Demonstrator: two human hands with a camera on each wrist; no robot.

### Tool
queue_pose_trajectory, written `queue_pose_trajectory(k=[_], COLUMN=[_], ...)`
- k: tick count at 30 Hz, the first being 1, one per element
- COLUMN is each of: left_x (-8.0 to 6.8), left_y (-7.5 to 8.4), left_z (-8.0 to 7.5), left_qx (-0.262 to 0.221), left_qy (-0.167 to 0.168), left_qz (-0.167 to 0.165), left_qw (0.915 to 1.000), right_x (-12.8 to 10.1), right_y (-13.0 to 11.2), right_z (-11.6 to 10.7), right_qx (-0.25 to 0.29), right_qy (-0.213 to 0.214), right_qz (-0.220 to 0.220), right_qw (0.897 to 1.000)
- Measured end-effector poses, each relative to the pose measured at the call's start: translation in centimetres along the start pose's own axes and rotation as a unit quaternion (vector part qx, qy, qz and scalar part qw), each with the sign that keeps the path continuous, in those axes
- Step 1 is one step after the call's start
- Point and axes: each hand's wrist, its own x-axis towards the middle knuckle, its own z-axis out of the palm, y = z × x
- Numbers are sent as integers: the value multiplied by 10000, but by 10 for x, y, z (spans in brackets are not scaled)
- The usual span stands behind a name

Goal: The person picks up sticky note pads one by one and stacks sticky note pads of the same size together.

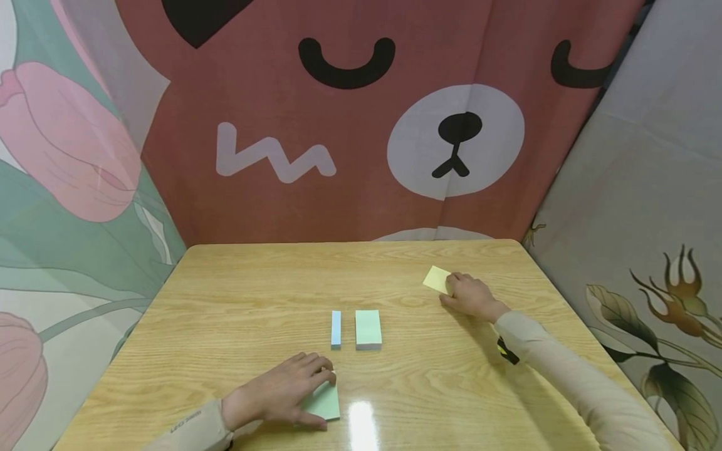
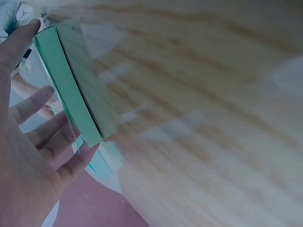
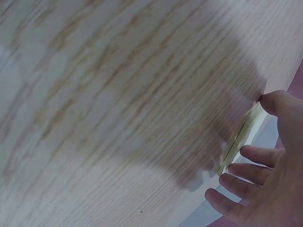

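In the head view my left hand (image 1: 290, 389) holds a green sticky note pad (image 1: 324, 406) near the table's front edge. In the left wrist view, the thumb is at one end of that pad (image 2: 73, 90) and the fingers reach over to its other end. My right hand (image 1: 469, 295), at the back right, grips a thin yellow sticky note pad (image 1: 435, 279) by its right side. From the right wrist, the yellow pad's edge (image 3: 236, 142) shows low against the tabletop, between thumb and fingertips.
A narrow blue sticky note pad (image 1: 336, 329) stands mid-table, beside a thicker pale green-topped pad (image 1: 368, 327). The wooden table (image 1: 254, 275) ends at a bear-printed curtain (image 1: 271, 207) behind, with floral curtains on both sides.
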Motion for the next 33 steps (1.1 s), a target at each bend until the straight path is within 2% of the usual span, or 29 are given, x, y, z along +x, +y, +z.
queue_pose_trajectory(k=[27, 33], left_x=[0, 1], left_y=[1, 3], left_z=[0, -2], left_qx=[40, 66], left_qy=[-25, -85], left_qz=[6, -63], left_qw=[10000, 9999], right_x=[7, 12], right_y=[4, 4], right_z=[-9, -6], right_qx=[304, 614], right_qy=[-334, -279], right_qz=[40, -69], right_qw=[9990, 9977])
